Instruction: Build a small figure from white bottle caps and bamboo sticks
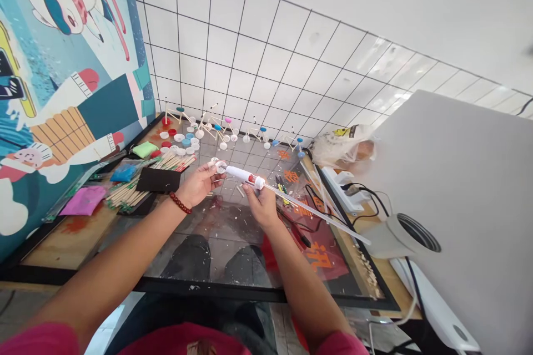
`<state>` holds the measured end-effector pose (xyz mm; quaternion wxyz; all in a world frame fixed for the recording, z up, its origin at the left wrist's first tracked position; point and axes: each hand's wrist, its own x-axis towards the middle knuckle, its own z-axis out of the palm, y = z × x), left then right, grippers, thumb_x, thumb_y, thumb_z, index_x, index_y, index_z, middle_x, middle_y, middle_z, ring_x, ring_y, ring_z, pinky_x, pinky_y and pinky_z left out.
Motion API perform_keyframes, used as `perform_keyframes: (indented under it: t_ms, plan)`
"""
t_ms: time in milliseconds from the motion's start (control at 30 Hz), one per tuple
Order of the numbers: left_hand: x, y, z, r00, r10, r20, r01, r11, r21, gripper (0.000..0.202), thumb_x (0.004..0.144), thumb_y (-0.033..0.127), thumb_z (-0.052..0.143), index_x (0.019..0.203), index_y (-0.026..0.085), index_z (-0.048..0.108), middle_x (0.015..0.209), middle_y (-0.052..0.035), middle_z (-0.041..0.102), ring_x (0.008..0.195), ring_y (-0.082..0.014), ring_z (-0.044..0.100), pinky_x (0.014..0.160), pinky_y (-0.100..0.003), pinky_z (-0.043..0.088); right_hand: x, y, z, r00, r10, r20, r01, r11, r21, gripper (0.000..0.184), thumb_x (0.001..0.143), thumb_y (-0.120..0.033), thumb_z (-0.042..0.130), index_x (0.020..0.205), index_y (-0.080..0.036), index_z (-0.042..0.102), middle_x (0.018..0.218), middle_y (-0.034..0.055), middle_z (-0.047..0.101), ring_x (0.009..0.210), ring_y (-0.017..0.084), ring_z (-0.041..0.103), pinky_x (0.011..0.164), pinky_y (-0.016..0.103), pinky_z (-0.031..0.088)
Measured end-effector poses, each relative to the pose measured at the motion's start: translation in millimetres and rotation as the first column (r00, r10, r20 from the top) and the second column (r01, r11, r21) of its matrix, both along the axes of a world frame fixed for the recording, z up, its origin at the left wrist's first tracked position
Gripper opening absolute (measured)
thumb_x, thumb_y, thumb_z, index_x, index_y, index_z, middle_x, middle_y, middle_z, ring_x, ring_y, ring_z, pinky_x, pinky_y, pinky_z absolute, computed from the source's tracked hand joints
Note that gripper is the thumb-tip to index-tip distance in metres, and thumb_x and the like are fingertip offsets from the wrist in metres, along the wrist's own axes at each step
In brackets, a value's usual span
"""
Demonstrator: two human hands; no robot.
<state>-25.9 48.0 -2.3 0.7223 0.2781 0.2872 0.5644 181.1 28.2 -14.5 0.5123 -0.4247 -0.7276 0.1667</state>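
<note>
My left hand, with a red bead bracelet at the wrist, pinches a white bottle cap over the middle of the table. From the right, my right hand is wrapped round a white hot glue gun with a red part near its rear. Its nozzle points left and reaches the cap; whether it touches is too small to tell. A long clear glue stick juts from the back of the gun towards the lower right. Small white scraps lie on the glass tabletop below.
Stick figures with coloured caps stand along the back edge, beside loose white, red and blue caps. Wooden sticks, a black card and coloured clay packs lie left. A power strip and cables are right.
</note>
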Motion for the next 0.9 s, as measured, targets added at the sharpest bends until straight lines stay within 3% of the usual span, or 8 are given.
perform_keyframes:
  t_ms: [667, 900]
  plan:
    - [-0.7, 1.2, -4.3, 0.999, 0.032, -0.042, -0.031, 0.999, 0.021, 0.022, 0.08, 0.011, 0.07, 0.101, 0.017, 0.073, 0.105, -0.0062, 0.071, 0.08, -0.0126, 0.067, 0.068, -0.023, 0.054, -1.4, -0.4, -4.4, 0.998, 0.033, 0.049, -0.033, 0.999, -0.013, 0.029, 0.092, -0.042, 0.056, 0.11, -0.02, 0.061, 0.1, 0.0072, 0.069, 0.091, 0.023, 0.064, 0.082, 0.034, 0.05]
    - [-1.5, 0.1, -4.0, 0.998, 0.017, -0.062, -0.014, 0.999, 0.051, 0.024, 0.08, 0.012, 0.071, 0.103, 0.015, 0.073, 0.105, -0.0068, 0.07, 0.082, -0.0123, 0.066, 0.07, -0.023, 0.053, -1.0, 0.1, -2.9, 0.998, 0.007, 0.056, -0.007, 1.0, -0.015, 0.03, 0.092, -0.042, 0.055, 0.111, -0.02, 0.062, 0.097, 0.007, 0.069, 0.088, 0.023, 0.064, 0.078, 0.033, 0.049]
